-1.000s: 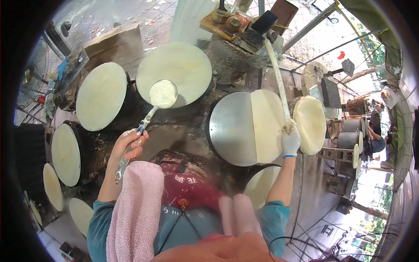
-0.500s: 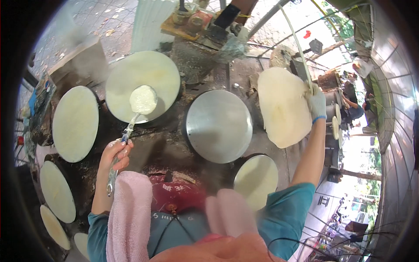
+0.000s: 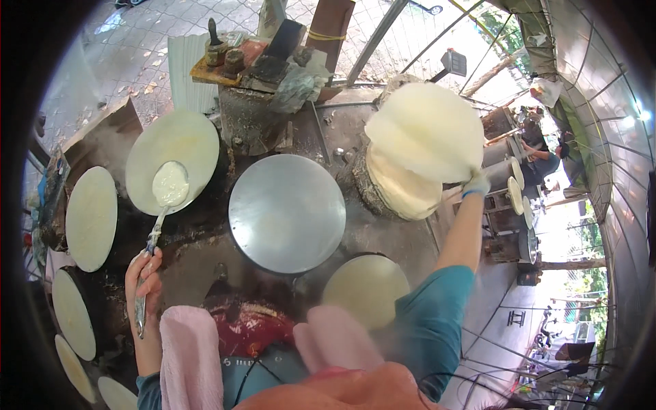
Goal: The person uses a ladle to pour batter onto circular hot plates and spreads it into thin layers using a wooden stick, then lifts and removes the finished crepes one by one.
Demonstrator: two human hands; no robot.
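Note:
My left hand point(image 3: 144, 279) is closed around the handle of a metal ladle point(image 3: 156, 232). Thick pale batter point(image 3: 170, 184) fills the ladle's bowl, which hangs over a round griddle point(image 3: 147, 140) coated with a thin pale layer. On my right, my gloved right hand point(image 3: 476, 183) grips the edge of a large thin pancake point(image 3: 427, 126). That pancake is held over a stack of pancakes point(image 3: 402, 179) on a round stand, partly covering it. Between my hands sits a bare, shiny grey griddle point(image 3: 287, 213).
Several more coated griddles point(image 3: 91, 219) curve down my left side, and another point(image 3: 365, 290) lies near my right elbow. Ahead stands a board with jars and a brush point(image 3: 217, 58). Another person point(image 3: 543, 160) works at far right beside more griddles. Steam drifts nearby.
My right hand has moved the pancake from a thin edge-on line pointing away to a broad face over the stack. The ladle stays over the coated griddle; the whole view has shifted.

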